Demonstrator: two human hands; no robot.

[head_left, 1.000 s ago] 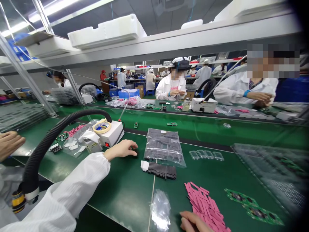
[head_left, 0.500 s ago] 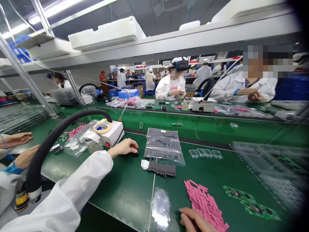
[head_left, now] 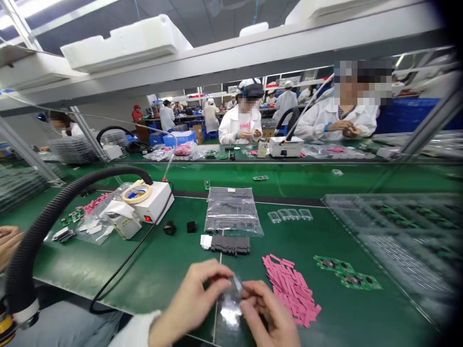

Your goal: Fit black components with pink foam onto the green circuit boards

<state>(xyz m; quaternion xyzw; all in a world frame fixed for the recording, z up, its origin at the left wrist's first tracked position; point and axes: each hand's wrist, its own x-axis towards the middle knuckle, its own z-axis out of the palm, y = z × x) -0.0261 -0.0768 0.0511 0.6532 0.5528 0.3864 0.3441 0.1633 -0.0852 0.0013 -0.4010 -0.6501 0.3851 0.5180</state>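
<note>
My left hand (head_left: 202, 289) is closed, its thumb and fingertips pinching a small piece of clear plastic film (head_left: 237, 283). My right hand (head_left: 269, 313) meets it from the other side, its fingers pressed together at the film's right edge. Beneath both hands lies a shiny pile of clear plastic film (head_left: 230, 315) on the green table. To the right of my right hand is a heap of pink strips (head_left: 291, 289). Beyond the hands sits a row of dark grey strips (head_left: 230, 244) with white pieces at its left end.
Two black blocks (head_left: 191, 226) lie near a white box (head_left: 154, 202) carrying a tape roll (head_left: 136, 193). A bag of grey strips (head_left: 231, 209), clear covers (head_left: 290, 215) and green circuit boards (head_left: 347, 272) are about. A black hose (head_left: 25, 250) arches at left; clear trays (head_left: 390, 241) stand right. Co-workers sit opposite.
My left hand has left a black block by the white box and come back to the film pile. My right hand has moved left from beside the pink strips to meet it.
</note>
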